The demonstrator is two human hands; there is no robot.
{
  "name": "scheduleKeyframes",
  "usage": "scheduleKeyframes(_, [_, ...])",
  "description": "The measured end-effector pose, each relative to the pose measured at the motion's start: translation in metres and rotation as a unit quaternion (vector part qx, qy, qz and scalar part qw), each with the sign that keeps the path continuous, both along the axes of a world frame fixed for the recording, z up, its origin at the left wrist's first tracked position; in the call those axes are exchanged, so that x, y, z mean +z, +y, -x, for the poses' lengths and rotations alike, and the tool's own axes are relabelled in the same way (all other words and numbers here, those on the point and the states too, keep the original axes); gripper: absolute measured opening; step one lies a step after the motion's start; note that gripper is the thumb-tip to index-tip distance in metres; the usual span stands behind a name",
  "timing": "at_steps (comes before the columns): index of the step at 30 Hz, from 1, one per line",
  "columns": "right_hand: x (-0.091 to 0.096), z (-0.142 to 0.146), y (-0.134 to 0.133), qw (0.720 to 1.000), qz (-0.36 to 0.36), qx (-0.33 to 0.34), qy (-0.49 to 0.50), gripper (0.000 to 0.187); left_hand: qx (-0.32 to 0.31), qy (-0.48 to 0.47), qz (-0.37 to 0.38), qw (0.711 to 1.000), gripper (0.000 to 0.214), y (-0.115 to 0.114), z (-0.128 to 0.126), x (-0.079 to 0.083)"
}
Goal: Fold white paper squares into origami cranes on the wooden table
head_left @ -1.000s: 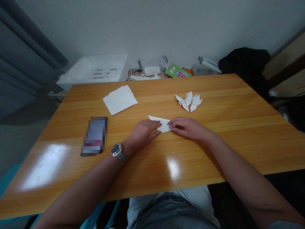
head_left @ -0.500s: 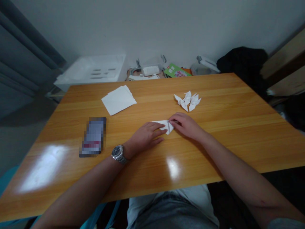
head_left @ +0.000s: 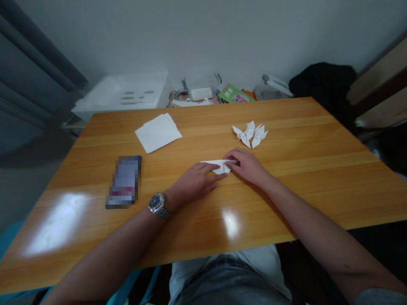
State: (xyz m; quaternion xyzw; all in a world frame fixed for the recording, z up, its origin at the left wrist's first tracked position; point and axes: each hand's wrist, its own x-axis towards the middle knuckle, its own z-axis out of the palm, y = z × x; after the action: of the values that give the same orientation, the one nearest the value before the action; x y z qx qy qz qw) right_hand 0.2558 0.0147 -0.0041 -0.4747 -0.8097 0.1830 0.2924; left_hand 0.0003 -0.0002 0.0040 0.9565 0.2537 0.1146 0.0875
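Observation:
A small folded white paper (head_left: 218,164) lies on the wooden table (head_left: 302,169) in front of me. My left hand (head_left: 193,182), with a metal wristwatch (head_left: 157,204) on the wrist, lies flat on the paper's near left part, fingers stretched out. My right hand (head_left: 248,166) pinches the paper's right edge with curled fingers pressed onto it. Much of the paper is hidden under both hands.
A pile of folded white paper figures (head_left: 251,134) sits beyond my right hand. A stack of white paper squares (head_left: 158,132) lies at the far left, a phone (head_left: 124,181) nearer left. Boxes, a green booklet (head_left: 235,94) and a dark bag (head_left: 321,82) crowd behind the table.
The paper has been folded smaller, from a long triangle to a narrow strip. My right hand shifted slightly left onto its edge; my left hand stayed pressing it down.

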Motion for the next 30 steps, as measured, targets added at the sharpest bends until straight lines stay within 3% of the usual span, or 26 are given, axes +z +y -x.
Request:
scheduleKeyframes(10, [0.012, -0.011, -0.001, 0.999, 0.045, 0.015, 0.007, 0.004, 0.002, -0.002, -0.005, 1.0, 0.042, -0.001, -0.001, 0.0])
scheduleKeyframes(23, [-0.008, 0.003, 0.003, 0.999, -0.01, -0.032, -0.03, 0.005, -0.008, -0.038, 0.008, 0.999, 0.037, 0.003, 0.003, -0.004])
scheduleKeyframes(30, [-0.009, 0.004, 0.002, 0.997, -0.024, -0.06, -0.053, 0.009, -0.023, -0.037, 0.001, 0.999, 0.042, 0.002, 0.003, -0.002])
